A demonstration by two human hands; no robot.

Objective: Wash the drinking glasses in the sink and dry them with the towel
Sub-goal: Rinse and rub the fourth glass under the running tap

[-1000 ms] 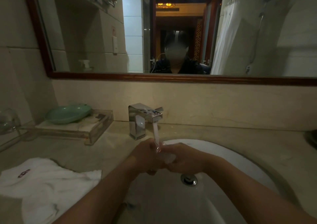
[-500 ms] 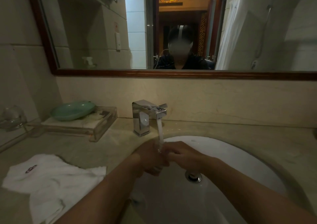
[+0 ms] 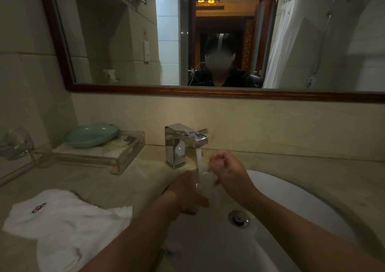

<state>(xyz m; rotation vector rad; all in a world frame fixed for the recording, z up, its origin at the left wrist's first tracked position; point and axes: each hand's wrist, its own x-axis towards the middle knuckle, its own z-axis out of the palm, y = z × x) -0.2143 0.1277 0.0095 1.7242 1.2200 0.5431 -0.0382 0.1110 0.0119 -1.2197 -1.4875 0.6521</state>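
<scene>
You're in a bathroom: a sink [image 3: 302, 205] under a tap [image 3: 183, 142], a wide mirror [image 3: 208, 32] above, a shower curtain [image 3: 281, 42] reflected, a soap dish [image 3: 90, 135]

Single head-worn view looks forward and down, close over the sink [image 3: 302, 205]; mirror [image 3: 129, 42] faces it.

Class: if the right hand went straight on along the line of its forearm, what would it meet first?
The right hand, at the glass, points back-left: first the water stream, then probably the faucet, though depth is unclear.
</scene>
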